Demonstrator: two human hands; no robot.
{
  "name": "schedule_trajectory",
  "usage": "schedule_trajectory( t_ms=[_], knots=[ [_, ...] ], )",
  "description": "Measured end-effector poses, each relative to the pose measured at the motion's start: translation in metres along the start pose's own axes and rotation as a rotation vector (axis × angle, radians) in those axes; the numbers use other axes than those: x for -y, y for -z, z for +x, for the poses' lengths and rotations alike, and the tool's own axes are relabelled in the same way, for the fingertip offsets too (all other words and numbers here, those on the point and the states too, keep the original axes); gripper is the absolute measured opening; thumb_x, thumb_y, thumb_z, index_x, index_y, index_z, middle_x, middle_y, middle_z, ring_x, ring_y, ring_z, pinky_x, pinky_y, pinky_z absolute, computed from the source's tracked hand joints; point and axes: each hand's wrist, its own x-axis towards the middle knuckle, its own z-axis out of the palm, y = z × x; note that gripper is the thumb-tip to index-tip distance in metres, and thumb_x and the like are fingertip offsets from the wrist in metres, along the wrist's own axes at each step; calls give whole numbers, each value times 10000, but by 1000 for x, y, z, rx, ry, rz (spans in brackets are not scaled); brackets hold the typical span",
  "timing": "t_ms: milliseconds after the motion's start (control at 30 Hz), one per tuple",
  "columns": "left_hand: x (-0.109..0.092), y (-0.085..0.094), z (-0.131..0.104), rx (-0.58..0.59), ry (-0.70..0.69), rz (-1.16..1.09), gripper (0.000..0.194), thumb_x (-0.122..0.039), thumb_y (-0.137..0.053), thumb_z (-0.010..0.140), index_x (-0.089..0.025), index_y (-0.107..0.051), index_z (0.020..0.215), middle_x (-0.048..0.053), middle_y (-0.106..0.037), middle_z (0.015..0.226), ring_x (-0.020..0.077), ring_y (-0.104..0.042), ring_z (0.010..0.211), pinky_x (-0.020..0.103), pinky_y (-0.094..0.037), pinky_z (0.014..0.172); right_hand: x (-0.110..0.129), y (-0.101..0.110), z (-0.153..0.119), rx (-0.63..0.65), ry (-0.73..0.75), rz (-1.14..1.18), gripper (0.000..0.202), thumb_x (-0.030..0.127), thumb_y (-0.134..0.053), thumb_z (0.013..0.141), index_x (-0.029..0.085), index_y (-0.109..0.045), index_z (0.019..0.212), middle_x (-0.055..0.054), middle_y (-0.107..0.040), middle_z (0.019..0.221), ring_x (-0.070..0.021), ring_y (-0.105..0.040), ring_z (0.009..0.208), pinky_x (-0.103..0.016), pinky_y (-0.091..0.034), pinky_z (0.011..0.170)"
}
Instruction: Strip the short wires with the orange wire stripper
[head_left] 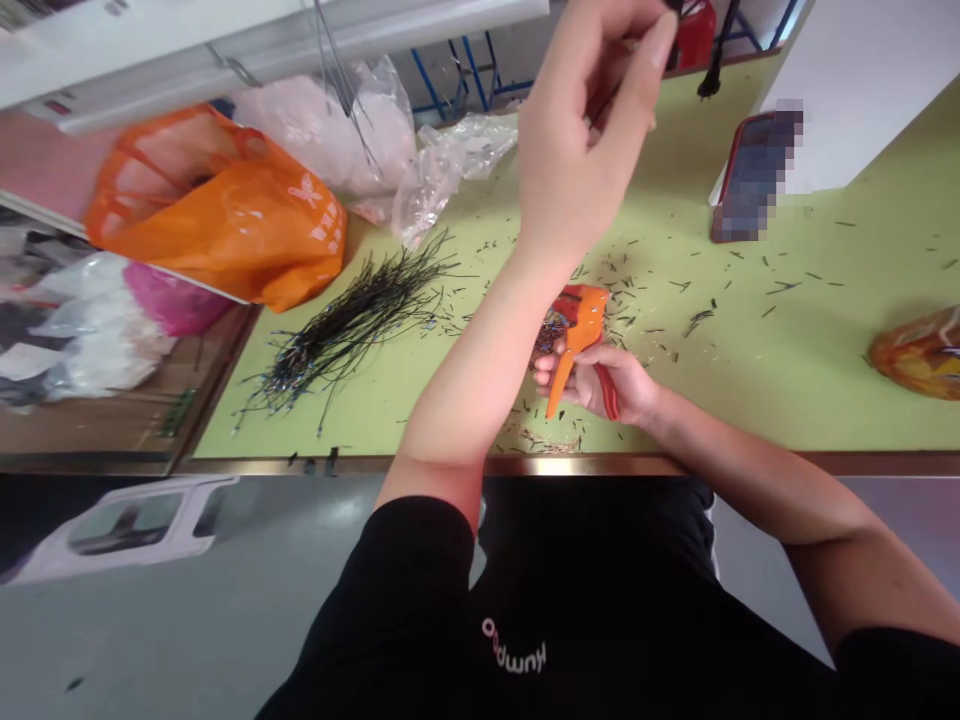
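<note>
Two arms: your left arm [480, 360] stretches across the green table [810, 400] toward its far side, and your right arm [750, 470] extends in from the near right.
Left hand: your left hand [592, 110] is raised at the far edge of view, its fingers bent and the thumb close to them; you have something dark by the fingertips, but whether they grip it I cannot tell.
Right hand: your right hand [600, 385] has its fingers curled around the handles of the orange-and-red hand tool [591, 318].
Hand tool: you hold it near the table's near edge, just right of your left forearm, its head pointing far and its handles spread apart.
Small wire clump: partly hidden, the small wire clump [550, 335] shows blue specks between your left forearm and the tool.
Wire bundle: to your left, the black wire bundle [360, 310] lies slantwise, with blue tips at its near left end.
Scraps: short dark scraps [701, 318] are scattered to the right of your tool; pale strands [547, 440] lie nearer you.
Bags: far left of you are an orange bag [247, 245] and clear plastic bags [450, 165].
Phone: far right, a phone [750, 180] leans against a white box [862, 90].
Container: an amber container [919, 355] stands at your right.
</note>
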Motion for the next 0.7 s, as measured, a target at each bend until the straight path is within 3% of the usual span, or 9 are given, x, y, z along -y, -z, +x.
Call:
schedule_trajectory(
  t_ms=[133, 200, 300, 400, 467, 567, 700],
  knots=[
    [43, 28, -32, -1, 173, -109, 489, -678, -370, 1032, -242, -589, 1054, -53, -643, 913, 42, -700, 715, 211, -493, 600, 16, -1, -7, -72, 127, -56, 177, 193, -637, 832, 208, -611, 1007, -79, -831, 1026, -249, -799, 968, -453, -649, 952],
    [65, 44, -58, 59, 262, -73, 435, -621, -366, 1094, -244, -582, 1115, -50, -622, 803, 41, -646, 677, 214, -476, 609, 20, -2, -9, -86, 158, -97, 166, 187, -632, 832, 205, -612, 996, -78, -826, 1028, -241, -796, 965, -449, -636, 972],
    [85, 65, -99, 180, 387, -45, 385, -624, -485, 1067, -266, -629, 1073, -20, -619, 724, 115, -631, 643, 264, -502, 582, 21, -3, -11, -82, 176, -149, 150, 196, -638, 845, 199, -625, 995, -74, -820, 1035, -232, -793, 951, -438, -632, 963],
    [91, 77, -130, 275, 425, -28, 348, -595, -556, 1044, -269, -679, 1032, -10, -622, 707, 147, -628, 651, 292, -505, 597, 19, -2, -9, -71, 165, -211, 160, 267, -677, 844, 194, -633, 979, -89, -816, 1007, -247, -788, 919, -421, -648, 871],
    [91, 80, -142, 260, 445, -38, 347, -582, -575, 1034, -258, -697, 1011, -4, -635, 719, 151, -618, 653, 296, -503, 601, 18, 0, -7, -71, 133, -245, 196, 317, -702, 825, 191, -633, 958, -105, -812, 997, -261, -785, 913, -399, -648, 804],
    [90, 82, -153, 257, 470, -59, 334, -545, -581, 1035, -239, -711, 1001, 21, -709, 811, 157, -657, 724, 293, -536, 652, 19, 4, -5, -103, 99, -264, 213, 332, -710, 805, 196, -629, 947, -101, -810, 978, -252, -784, 887, -350, -631, 740],
    [83, 89, -161, 374, 470, -66, 279, -456, -583, 1043, -224, -737, 1027, 41, -777, 933, 159, -707, 815, 283, -563, 718, 20, 6, -5, -163, 89, -288, 191, 306, -686, 821, 207, -633, 976, -87, -813, 988, -238, -784, 862, -330, -613, 728]
  ],
)
